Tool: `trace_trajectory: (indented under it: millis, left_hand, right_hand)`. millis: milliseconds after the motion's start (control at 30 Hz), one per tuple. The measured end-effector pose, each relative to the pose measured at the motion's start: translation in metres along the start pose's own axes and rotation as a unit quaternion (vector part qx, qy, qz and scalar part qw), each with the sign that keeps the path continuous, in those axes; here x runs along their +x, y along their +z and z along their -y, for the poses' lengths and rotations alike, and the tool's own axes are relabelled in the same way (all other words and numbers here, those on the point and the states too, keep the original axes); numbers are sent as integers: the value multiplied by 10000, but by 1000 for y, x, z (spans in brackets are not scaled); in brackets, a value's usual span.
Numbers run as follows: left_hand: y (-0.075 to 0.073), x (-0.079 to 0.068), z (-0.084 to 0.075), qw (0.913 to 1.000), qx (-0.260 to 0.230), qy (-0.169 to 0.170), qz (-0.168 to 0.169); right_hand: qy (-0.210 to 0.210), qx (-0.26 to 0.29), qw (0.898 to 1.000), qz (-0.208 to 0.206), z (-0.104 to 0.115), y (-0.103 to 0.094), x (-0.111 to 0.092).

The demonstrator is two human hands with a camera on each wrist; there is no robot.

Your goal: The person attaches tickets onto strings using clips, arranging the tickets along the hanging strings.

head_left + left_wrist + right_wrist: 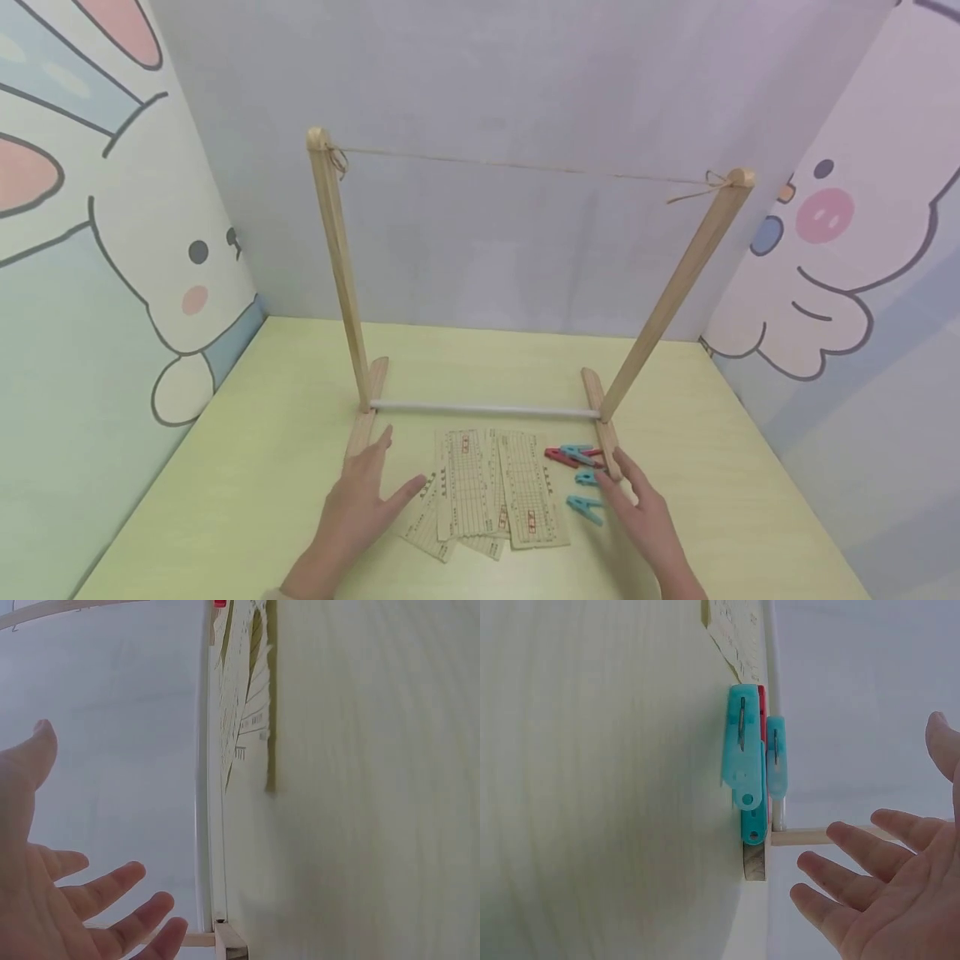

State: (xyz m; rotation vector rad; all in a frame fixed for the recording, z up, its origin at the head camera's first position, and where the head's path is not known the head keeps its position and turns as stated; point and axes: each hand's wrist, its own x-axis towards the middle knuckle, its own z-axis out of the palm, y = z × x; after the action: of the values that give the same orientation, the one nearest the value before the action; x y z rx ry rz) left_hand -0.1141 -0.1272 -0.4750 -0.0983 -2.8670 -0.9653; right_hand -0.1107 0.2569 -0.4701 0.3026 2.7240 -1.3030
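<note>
Several printed paper slips (468, 487) lie overlapping on the table, with ruled columns and small red stamps. To their left my left hand (360, 500) is held with fingers spread, touching nothing; the left wrist view shows the same hand (82, 900) with its palm bare. On the right, blue and red clothespins (585, 508) lie in a loose group beside the slips. My right hand (641, 517) hovers next to them, fingers apart and holding nothing. In the right wrist view a blue clothespin (742, 742) stands out in front of the others.
Behind the slips stands a wooden frame, its left post (341, 267) and right post (675, 292) joined by a string (517, 165) on top and a white rod (480, 408) below. Walls with cartoon animals enclose the pale yellow table (225, 483) on three sides.
</note>
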Motion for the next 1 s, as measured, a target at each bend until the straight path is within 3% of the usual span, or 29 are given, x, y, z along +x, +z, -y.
trace_trajectory:
  millis: [300,633,1000]
  left_hand:
    - [10,0,-9,9999,-85,-77,115]
    - [21,1,-10,9997,42,31,236]
    - [36,2,-11,9987,13,-132,491]
  right_hand:
    - [-162,56,9997,-146,-9,4,2]
    - [119,239,9996,-31,-21,5,7]
    - [514,604,9969,-3,-30,5,12]
